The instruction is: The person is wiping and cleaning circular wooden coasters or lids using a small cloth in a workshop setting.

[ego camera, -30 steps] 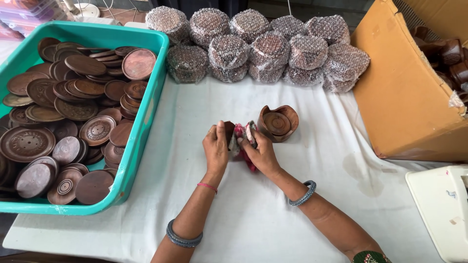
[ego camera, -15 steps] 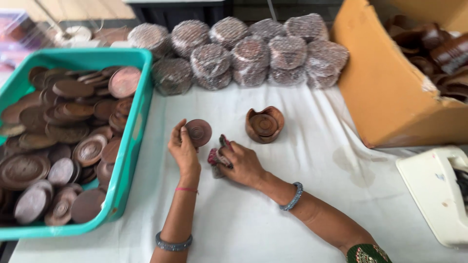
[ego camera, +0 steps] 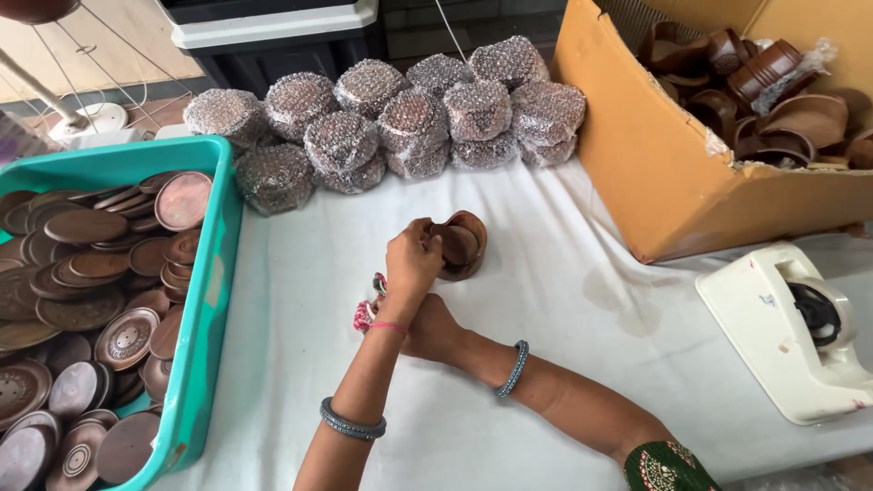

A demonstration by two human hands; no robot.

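Note:
A small brown clay pot (ego camera: 471,259) stands on the white tablecloth (ego camera: 300,364) at the middle. My left hand (ego camera: 414,259) reaches across to it and holds a round brown lid (ego camera: 456,244) against its mouth. Just behind that wrist, my right hand (ego camera: 429,329) rests on the cloth. It is partly hidden and closed on a small red and white item (ego camera: 366,314), whose exact shape I cannot make out. Both wrists wear grey bangles.
A teal plastic bin (ego camera: 211,273) full of several brown round lids sits at the left. Several bubble-wrapped bundles (ego camera: 391,127) are stacked at the back. An open cardboard box (ego camera: 655,173) of clay pots stands at the right, and a white tape dispenser (ego camera: 791,327) lies in front of it.
My left hand has carried the round lid to the right onto the clay pot. My right hand, with the red item, has dropped lower behind the left wrist.

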